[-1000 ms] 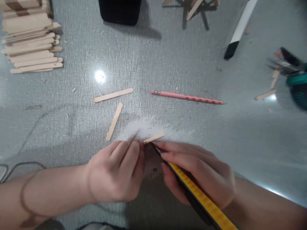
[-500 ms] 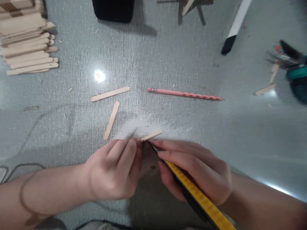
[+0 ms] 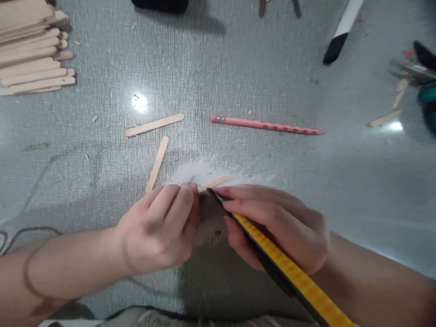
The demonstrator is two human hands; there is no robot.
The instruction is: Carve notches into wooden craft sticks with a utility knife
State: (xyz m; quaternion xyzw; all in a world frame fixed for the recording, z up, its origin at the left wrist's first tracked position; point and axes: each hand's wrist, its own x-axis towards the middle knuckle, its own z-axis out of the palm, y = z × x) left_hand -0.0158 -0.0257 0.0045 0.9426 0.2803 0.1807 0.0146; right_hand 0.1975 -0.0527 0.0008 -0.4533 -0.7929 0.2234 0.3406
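- Currently I see the left hand (image 3: pixel 160 227) curled up, thumb and fingertips clamped on the left end of a short craft stick (image 3: pixel 218 181), which pokes out rightward just over a whitish patch (image 3: pixel 185 170) on the grey textured table (image 3: pixel 272 77).
- Right hand (image 3: pixel 279 222) is closed around a yellow-and-black utility knife (image 3: pixel 269 252), tip at that stick's near edge. I can't tell if it's biting.
- Two loose craft sticks sit ahead of the left hand: slanted stick (image 3: pixel 157 161), lower end at the knuckles, contact unclear to me; flatter stick (image 3: pixel 155 125) farther out.
- Pink pencil (image 3: pixel 267 125) lies crosswise beyond the right hand, eraser end left.
- Stick pile (image 3: pixel 34 50) far left; white pen-like object (image 3: pixel 344 32) with black end, top right.
- Teal-and-black tool (image 3: pixel 428 102) at right edge, cut off; stick piece (image 3: pixel 386 118) beside it.
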